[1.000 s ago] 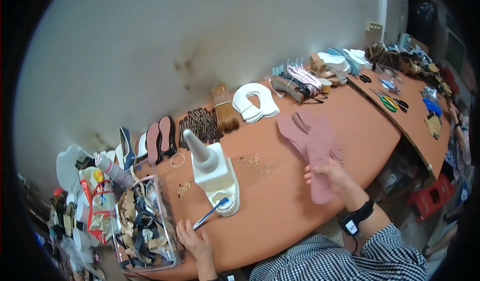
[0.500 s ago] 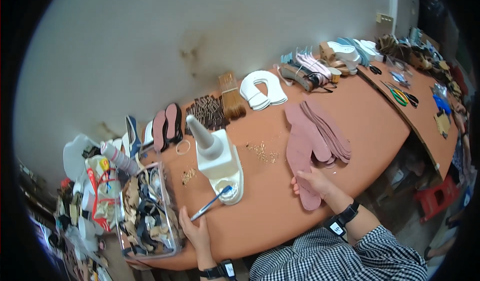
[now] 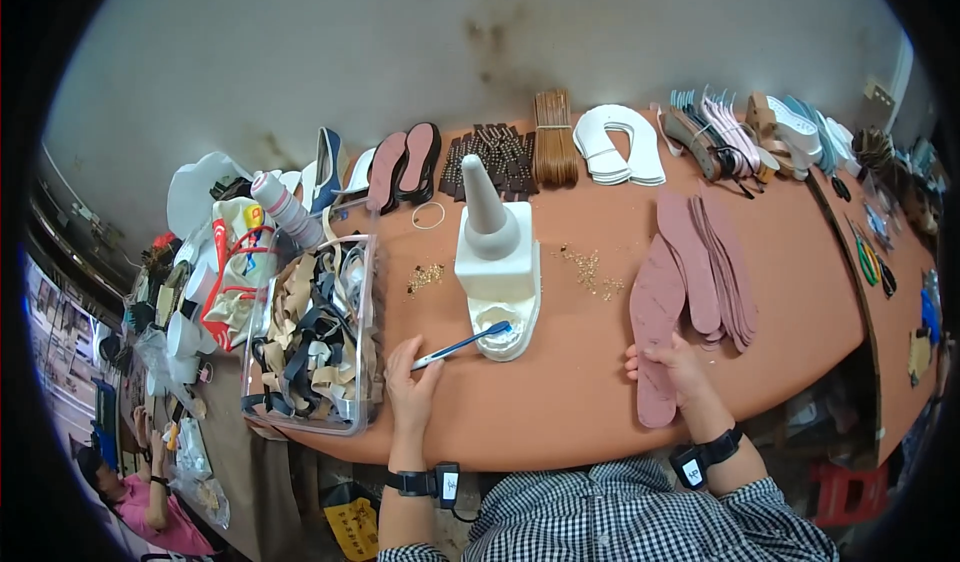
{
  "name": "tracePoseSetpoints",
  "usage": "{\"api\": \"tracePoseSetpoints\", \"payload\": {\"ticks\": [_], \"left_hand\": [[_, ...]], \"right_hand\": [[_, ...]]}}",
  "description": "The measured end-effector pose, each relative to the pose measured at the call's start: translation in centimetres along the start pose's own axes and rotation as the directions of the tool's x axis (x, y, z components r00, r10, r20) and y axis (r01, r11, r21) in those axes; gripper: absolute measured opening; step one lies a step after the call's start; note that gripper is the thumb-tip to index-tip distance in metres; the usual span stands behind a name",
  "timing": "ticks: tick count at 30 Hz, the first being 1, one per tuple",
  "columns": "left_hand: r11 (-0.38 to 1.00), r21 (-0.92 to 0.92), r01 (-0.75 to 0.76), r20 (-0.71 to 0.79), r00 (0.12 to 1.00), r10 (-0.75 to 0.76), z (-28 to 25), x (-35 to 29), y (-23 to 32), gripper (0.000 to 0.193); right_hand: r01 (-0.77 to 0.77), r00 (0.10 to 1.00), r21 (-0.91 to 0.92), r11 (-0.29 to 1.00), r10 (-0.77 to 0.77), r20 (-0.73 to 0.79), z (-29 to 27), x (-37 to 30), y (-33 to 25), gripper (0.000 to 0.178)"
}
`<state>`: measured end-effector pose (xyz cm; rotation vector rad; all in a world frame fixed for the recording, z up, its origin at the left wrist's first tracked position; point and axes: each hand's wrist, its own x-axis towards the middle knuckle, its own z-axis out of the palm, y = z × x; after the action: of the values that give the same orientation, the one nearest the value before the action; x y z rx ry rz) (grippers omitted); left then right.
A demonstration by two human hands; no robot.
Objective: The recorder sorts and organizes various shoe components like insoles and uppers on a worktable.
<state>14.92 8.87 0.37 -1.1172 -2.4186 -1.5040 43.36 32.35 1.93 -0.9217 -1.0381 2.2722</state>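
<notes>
A blue-and-white toothbrush slants with its blue head in white paste, inside the round cup of a white glue stand. My left hand is closed around its handle end, between thumb and fingers. My right hand grips a pink insole near its lower end, thumb on top and fingertips beneath. Right behind that one lie a pink insole and a fanned stack of pink insoles. A grey-white cone rises from the stand's block.
Left of my left hand stands a clear plastic bin of strap scraps. Gold bits lie scattered beside the stand. Brown straps, white U-shaped pieces and shoes line the wall. Scissors lie far right. Another person is at lower left.
The view has swung left, so the table sits further right and another person shows at lower left. Both hands keep their places on the toothbrush and the insole.
</notes>
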Motion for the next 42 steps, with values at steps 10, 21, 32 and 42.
{"api": "tracePoseSetpoints", "payload": {"ticks": [10, 21, 32, 42], "left_hand": [[0.924, 0.347, -0.163, 0.157, 0.981, 0.114, 0.5, 0.1, 0.6, 0.015], [0.883, 0.352, -0.312, 0.225, 0.943, 0.243, 0.4, -0.5, 1.8, 0.026], [0.851, 0.461, -0.249, 0.291, 0.949, 0.121, -1.5, -0.5, 7.0, 0.026], [0.685, 0.642, -0.344, 0.405, 0.911, 0.079, 0.5, 1.5, 9.9, 0.02]], "right_hand": [[0.021, 0.999, -0.026, 0.999, -0.022, -0.03, 0.0, 0.1, 0.1, 0.036], [0.053, 0.998, -0.009, 0.999, -0.053, -0.025, 0.0, 0.0, 0.4, 0.035], [0.095, 0.995, -0.005, 0.995, -0.095, -0.005, 0.0, -0.2, 0.7, 0.038], [0.122, 0.993, -0.019, 0.992, -0.122, 0.003, 0.1, -0.4, 0.9, 0.035]]}}
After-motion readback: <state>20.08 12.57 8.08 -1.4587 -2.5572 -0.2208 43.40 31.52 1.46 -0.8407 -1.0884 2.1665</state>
